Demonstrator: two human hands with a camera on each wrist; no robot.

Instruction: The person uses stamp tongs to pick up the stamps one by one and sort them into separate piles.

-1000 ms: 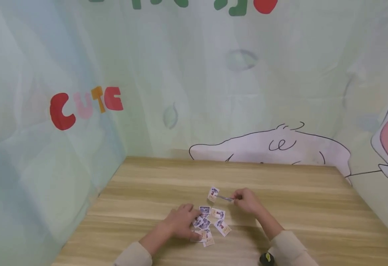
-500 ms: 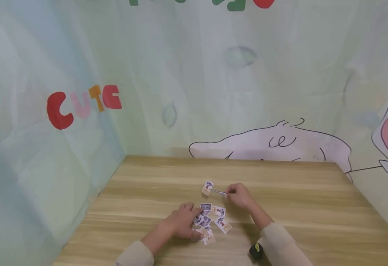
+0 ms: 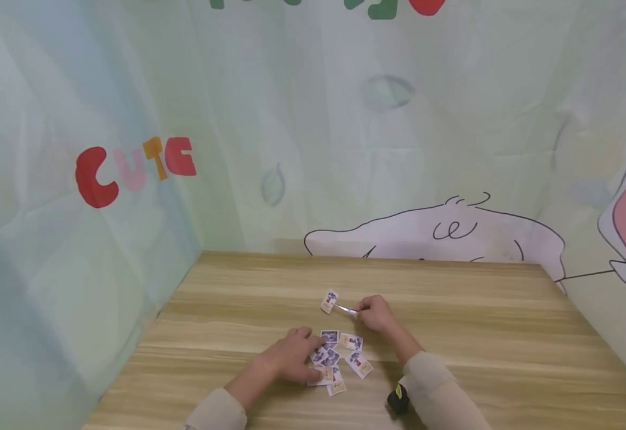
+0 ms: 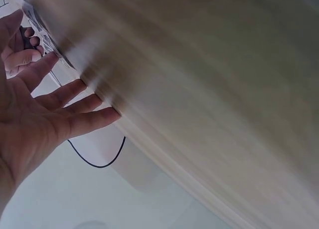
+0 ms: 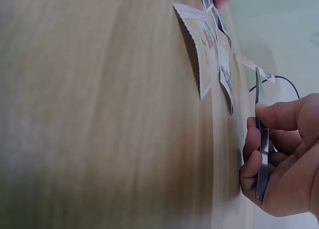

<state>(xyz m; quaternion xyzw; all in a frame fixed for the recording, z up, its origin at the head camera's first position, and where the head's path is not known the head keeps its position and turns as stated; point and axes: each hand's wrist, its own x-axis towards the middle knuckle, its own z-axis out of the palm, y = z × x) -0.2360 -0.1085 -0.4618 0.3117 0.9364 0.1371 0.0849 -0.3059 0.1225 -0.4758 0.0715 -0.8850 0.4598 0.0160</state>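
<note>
While the pile [image 3: 331, 358] was touched by the left grip [image 3: 293, 356], whose fingers were spread nearly straight over its left side and closed around nothing, the stamp [image 3: 329, 301] was held beyond the pile in the tips of the tweezers [image 3: 347, 310]. These were pinched, beyond the pile and to its right, by the right grip [image 3: 377, 313], with thumb and fingers curled round the metal. The stamp, seemingly raised off the worktop [image 3: 484, 334], was judged almost weightless: thin paper, bendable, easily creased or torn. A light, flat pinch just inside the border was judged best, so that the edge, scalloped on at least one stamp in the pile, would be spared. On the stamps no writing could be read, and no brand could be made out on the tweezers. On the backdrop [image 3: 313, 137], beyond the pile and to its left, "CUTE" was spelled in coloured letters [image 3: 139, 170].
</note>
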